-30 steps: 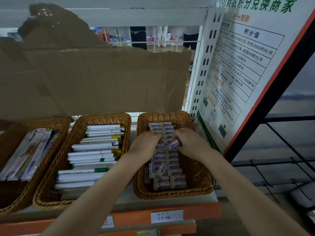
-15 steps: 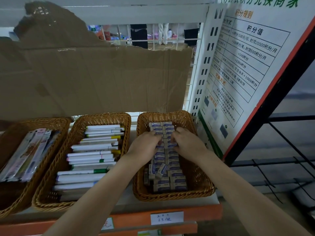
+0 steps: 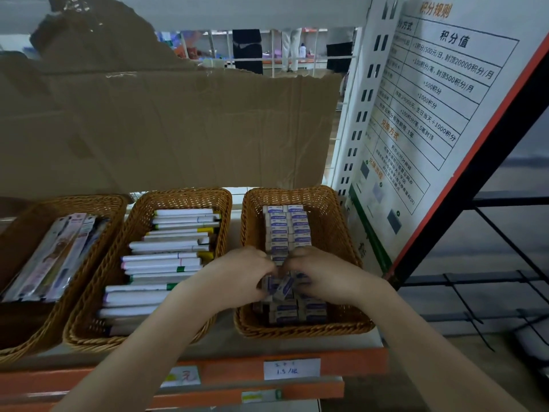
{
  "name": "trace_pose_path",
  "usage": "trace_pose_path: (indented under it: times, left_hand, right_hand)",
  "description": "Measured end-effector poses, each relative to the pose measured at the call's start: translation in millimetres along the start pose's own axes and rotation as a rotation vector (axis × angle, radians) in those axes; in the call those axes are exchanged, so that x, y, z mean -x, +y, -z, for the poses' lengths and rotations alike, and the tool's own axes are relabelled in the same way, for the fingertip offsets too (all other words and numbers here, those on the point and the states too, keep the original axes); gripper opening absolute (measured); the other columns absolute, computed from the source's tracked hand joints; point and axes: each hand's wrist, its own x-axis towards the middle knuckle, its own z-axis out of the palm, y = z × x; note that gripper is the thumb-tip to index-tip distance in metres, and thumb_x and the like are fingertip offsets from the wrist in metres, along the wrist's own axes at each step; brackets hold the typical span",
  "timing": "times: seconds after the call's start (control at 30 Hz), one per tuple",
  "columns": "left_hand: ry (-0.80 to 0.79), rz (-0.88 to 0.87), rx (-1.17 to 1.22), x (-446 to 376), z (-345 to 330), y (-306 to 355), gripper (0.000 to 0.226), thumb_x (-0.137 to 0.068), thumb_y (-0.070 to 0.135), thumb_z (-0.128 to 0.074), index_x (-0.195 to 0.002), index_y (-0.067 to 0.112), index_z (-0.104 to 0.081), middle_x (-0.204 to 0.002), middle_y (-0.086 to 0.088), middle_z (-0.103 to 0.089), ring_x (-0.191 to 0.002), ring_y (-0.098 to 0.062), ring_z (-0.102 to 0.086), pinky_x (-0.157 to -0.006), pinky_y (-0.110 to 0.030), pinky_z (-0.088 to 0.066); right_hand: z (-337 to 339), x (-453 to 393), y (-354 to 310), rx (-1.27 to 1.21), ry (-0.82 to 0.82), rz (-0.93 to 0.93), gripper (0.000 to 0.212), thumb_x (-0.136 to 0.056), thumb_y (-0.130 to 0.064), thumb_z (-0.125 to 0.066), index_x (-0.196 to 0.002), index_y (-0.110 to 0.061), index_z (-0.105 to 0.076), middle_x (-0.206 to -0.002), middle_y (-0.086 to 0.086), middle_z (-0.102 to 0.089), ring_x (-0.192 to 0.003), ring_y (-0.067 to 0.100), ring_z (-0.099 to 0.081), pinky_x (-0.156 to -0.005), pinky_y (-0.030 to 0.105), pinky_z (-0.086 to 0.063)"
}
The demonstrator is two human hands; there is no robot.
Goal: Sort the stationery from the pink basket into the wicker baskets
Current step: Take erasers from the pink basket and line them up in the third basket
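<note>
Three wicker baskets stand side by side on a shelf. The right wicker basket [image 3: 335, 221] holds two neat rows of small boxed erasers [image 3: 286, 227]. Both hands are inside it over the middle of the rows. My left hand [image 3: 240, 278] and my right hand [image 3: 320, 275] have curled fingers around a few tilted erasers [image 3: 283, 288] between them. The middle wicker basket [image 3: 184, 197] is full of white pens [image 3: 166, 263]. The left wicker basket [image 3: 74, 203] holds flat packaged stationery [image 3: 56, 254]. No pink basket shows in this view.
A torn cardboard sheet [image 3: 166, 126] stands behind the baskets. A slanted printed sign [image 3: 421, 120] leans at the right, close to the eraser basket. The orange shelf edge [image 3: 350, 364] carries a handwritten price label [image 3: 291, 368]. Black metal rack bars [image 3: 490, 281] lie to the right.
Both hands have slid back along the eraser rows toward me, from the basket's middle-far part to its middle. The far rows now lie uncovered and straight.
</note>
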Motion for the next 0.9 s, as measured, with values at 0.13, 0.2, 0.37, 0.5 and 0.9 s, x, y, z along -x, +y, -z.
trace_pose_path:
  times: [0.13,0.2,0.37,0.5,0.9]
  left_hand:
    - [-0.054,0.005,-0.107,-1.9,-1.9,5.6,0.044,-0.088,0.043,-0.059,-0.123,0.016,-0.053,-0.116,-0.001,-0.056,-0.109,-0.018,-0.044,-0.09,-0.029,-0.043]
    - [-0.055,0.029,-0.151,-6.1,-5.2,8.3,0.046,-0.088,0.044,-0.06,-0.121,0.014,-0.052,-0.115,-0.002,-0.055,-0.107,-0.019,-0.044,-0.086,-0.028,-0.043]
    - [-0.064,0.056,-0.227,-12.6,-10.0,10.5,0.044,-0.089,0.045,-0.059,-0.119,0.013,-0.053,-0.112,-0.003,-0.057,-0.101,-0.019,-0.045,-0.083,-0.028,-0.043]
    - [-0.035,0.07,-0.085,-10.4,-4.4,8.9,0.043,-0.087,0.043,-0.062,-0.118,0.016,-0.05,-0.11,-0.003,-0.058,-0.098,-0.017,-0.048,-0.081,-0.03,-0.049]
    - [0.169,0.039,0.856,-0.8,-12.1,8.7,0.047,-0.079,0.019,-0.073,-0.116,0.037,-0.05,-0.12,0.014,-0.047,-0.104,0.0,-0.05,-0.082,-0.017,-0.046]
  right_hand:
    - [-5.1,-1.8,-4.2,0.036,0.02,0.014,0.036,-0.09,-0.011,-0.057,-0.126,-0.013,-0.058,-0.13,0.003,-0.05,-0.121,0.018,-0.039,-0.093,0.022,-0.031]
    - [-6.3,-0.6,-4.3,0.061,0.045,0.009,0.032,-0.09,-0.012,-0.057,-0.122,-0.011,-0.059,-0.127,0.006,-0.052,-0.119,0.02,-0.042,-0.093,0.026,-0.036]
    - [-5.1,7.4,-1.5,0.081,0.107,-0.015,0.031,-0.089,-0.017,-0.06,-0.12,-0.013,-0.06,-0.126,0.004,-0.052,-0.12,0.02,-0.041,-0.09,0.024,-0.035]
    - [-1.7,19.8,-0.3,0.047,0.181,-0.044,0.029,-0.087,-0.019,-0.063,-0.116,-0.018,-0.061,-0.122,-0.001,-0.055,-0.117,0.016,-0.041,-0.085,0.021,-0.032]
    - [4.7,42.2,-12.7,-0.088,0.403,-0.221,0.023,-0.09,-0.028,-0.061,-0.111,-0.019,-0.06,-0.11,-0.006,-0.057,-0.102,0.009,-0.051,-0.082,0.021,-0.039]
